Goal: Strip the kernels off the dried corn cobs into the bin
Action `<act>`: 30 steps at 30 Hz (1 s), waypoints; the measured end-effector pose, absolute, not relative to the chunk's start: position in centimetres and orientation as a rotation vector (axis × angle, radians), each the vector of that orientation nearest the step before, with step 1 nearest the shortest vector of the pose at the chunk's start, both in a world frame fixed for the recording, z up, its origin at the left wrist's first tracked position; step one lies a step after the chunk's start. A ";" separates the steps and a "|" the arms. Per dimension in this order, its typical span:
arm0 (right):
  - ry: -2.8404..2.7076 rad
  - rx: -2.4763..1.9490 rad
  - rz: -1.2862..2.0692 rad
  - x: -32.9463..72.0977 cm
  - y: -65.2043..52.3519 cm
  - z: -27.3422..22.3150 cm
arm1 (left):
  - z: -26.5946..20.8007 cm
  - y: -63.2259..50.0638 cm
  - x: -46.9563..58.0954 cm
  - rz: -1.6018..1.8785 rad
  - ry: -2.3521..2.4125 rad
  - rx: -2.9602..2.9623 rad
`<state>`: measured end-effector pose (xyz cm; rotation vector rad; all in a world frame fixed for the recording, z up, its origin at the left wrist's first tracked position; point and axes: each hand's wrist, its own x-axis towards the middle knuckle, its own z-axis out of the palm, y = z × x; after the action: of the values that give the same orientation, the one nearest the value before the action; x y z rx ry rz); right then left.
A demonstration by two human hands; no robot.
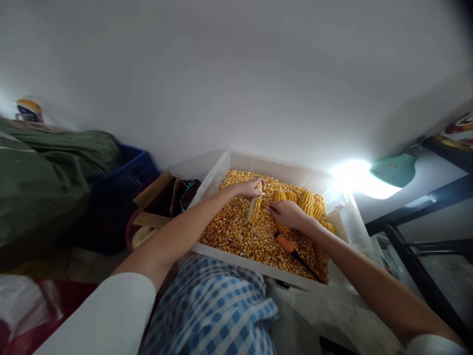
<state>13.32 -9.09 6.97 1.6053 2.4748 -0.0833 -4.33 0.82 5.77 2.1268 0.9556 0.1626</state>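
A bin [254, 265] of corn kernels [225, 231] occupies the center of the frame before a wall [221, 74], with a person's lap [218, 310] in front at bottom center. Over the kernels, the left hand [252, 188] is at the upper end of a cob [254, 209]; the right hand [287, 214] is just right of it, beside ears of corn [306, 203] at the bin's right. A tool [285, 243] lies on the kernels below that hand. A box [155, 197] and a crate [138, 170] stand at left, a lamp [393, 170] at right.
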 end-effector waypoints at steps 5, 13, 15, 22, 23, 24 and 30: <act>2.469 1.634 -0.013 13.2 -9.2 7.5 | 6.1 0.4 -4.3 0.144 0.940 2.084; 2.511 1.617 0.064 13.3 -9.2 7.3 | 6.3 0.4 -4.3 0.144 0.926 2.110; 2.505 1.624 0.065 13.4 -9.2 7.4 | 6.2 0.4 -4.3 0.144 0.926 2.107; 2.507 1.623 0.059 13.5 -9.1 7.6 | 5.9 0.6 -4.3 0.155 0.919 2.081; 2.512 1.622 0.058 13.5 -9.1 7.6 | 5.9 0.6 -4.3 0.156 0.921 2.079; 2.516 1.620 0.053 13.5 -9.1 7.6 | 5.9 0.6 -4.3 0.156 0.922 2.076; 2.503 1.628 0.018 13.5 -9.1 7.8 | 6.2 0.4 -4.3 0.164 0.937 2.067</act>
<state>13.53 -9.09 7.77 1.6282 2.5033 0.0181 -4.28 0.35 6.21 2.0674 0.9368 0.1637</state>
